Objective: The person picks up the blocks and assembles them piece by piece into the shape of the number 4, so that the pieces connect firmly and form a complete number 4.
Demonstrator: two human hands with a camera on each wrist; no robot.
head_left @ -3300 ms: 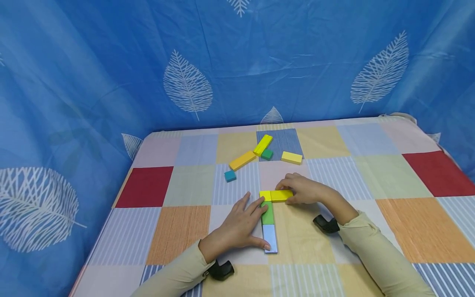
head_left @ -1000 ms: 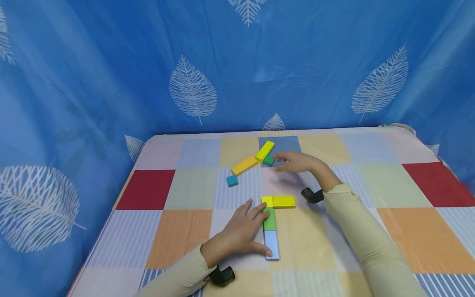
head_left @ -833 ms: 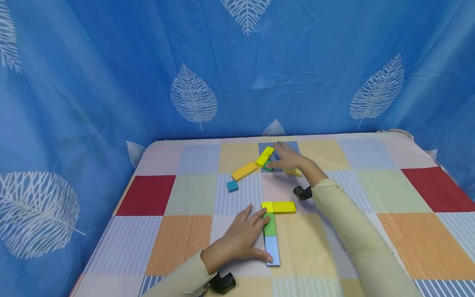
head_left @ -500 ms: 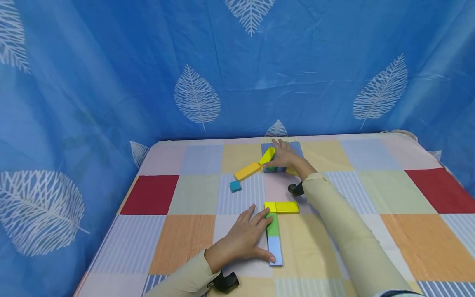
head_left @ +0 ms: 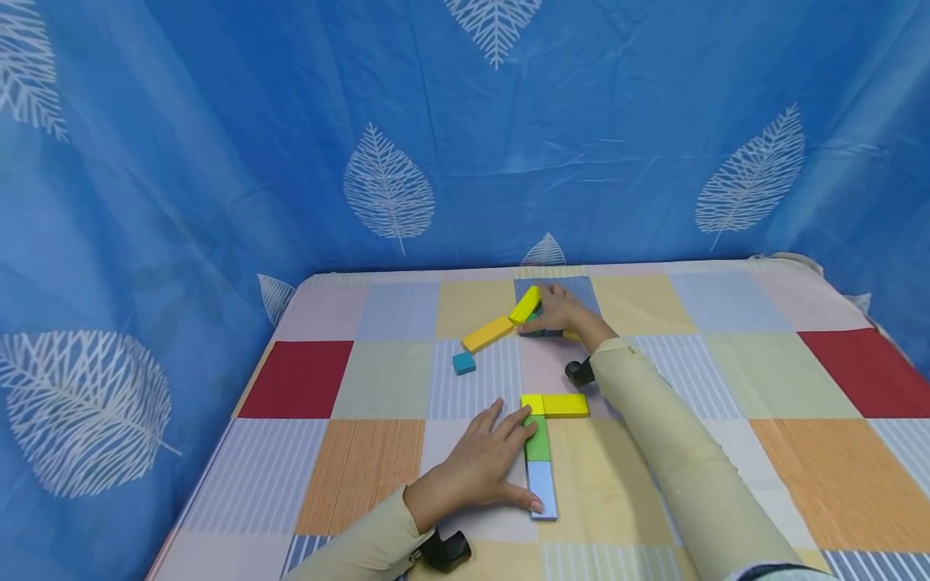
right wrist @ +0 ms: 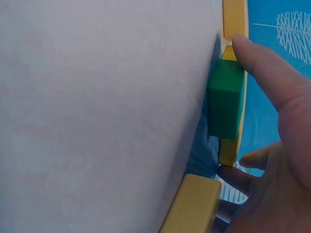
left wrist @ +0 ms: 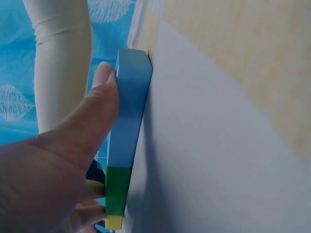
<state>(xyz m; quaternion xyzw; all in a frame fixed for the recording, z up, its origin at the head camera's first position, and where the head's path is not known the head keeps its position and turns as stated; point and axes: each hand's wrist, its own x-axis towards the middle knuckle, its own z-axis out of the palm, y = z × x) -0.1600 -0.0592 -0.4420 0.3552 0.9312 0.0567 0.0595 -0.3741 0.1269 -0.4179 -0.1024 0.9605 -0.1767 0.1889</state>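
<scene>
My left hand [head_left: 475,468] rests with fingers spread along a row of flat blocks. Its thumb touches the pale blue block [head_left: 542,491]; its fingertips touch the green block [head_left: 539,444] and small yellow block [head_left: 531,401]. A longer yellow block [head_left: 567,405] extends right from that corner. Farther back, my right hand [head_left: 563,311] pinches a slanted yellow block [head_left: 525,305], thumb at the near end and fingers at the far end. A small dark green block [right wrist: 226,99] lies beside it, partly hidden by the hand in the head view.
An orange block [head_left: 488,333] and a teal block [head_left: 464,363] lie left of my right hand. A pale yellow block [right wrist: 192,204] sits below my right fingers. The patchwork cloth [head_left: 378,379] covers the table, with a blue curtain [head_left: 581,145] behind.
My right hand has left the longer yellow block in the row, reached to the back blocks, and its spread fingers have closed in on the slanted yellow block. The left hand stays on the row.
</scene>
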